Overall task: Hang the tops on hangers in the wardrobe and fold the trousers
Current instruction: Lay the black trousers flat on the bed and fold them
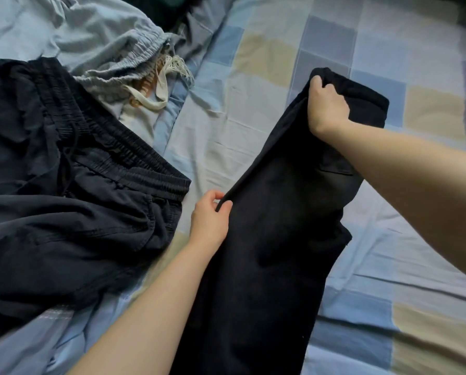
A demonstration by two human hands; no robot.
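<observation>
On your far left the navy drawstring trousers (pixel 72 185) lie crumpled on the checked bedsheet (pixel 253 104), beside the pale grey trousers (pixel 112 50), both not yet folded. You're on the folding step: your left hand (pixel 210 220) pinches the near edge of the black trousers (pixel 278 239) between thumb and fingers, and your right hand (pixel 326 106) is curled tight round the far end (probably the waistband). Next, I'd judge, pull the cloth taut, lay it flat, then fold end over end.

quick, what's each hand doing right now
Left hand: pinching the side edge of the black trousers.
Right hand: fingers curled round the top end of the same trousers.
</observation>
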